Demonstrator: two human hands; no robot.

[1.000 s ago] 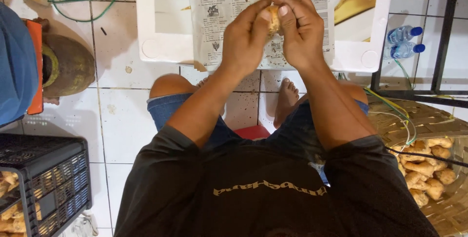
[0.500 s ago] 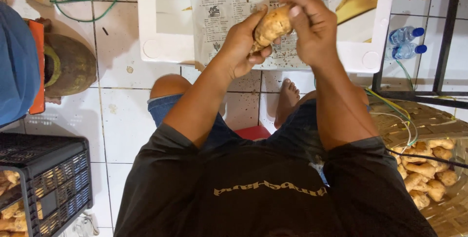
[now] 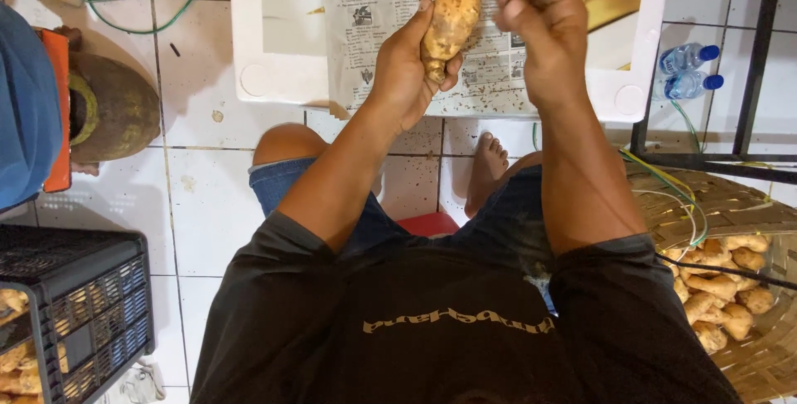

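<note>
A black crate [image 3: 79, 321] sits at far left. The left hand [image 3: 408, 72] wraps its fingers around a ginger root [image 3: 449, 14] above newspaper [image 3: 390, 5]. The right hand [image 3: 544, 26], blurred, looks loosely curled and empty. Held by its lower end, the root could slip onto the tiles.

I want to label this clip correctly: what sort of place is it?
Probably an informal home or small workshop floor where ginger root is cleaned and sorted. The left hand holds a ginger root over newspaper; a woven basket and a black crate hold more roots.
</note>
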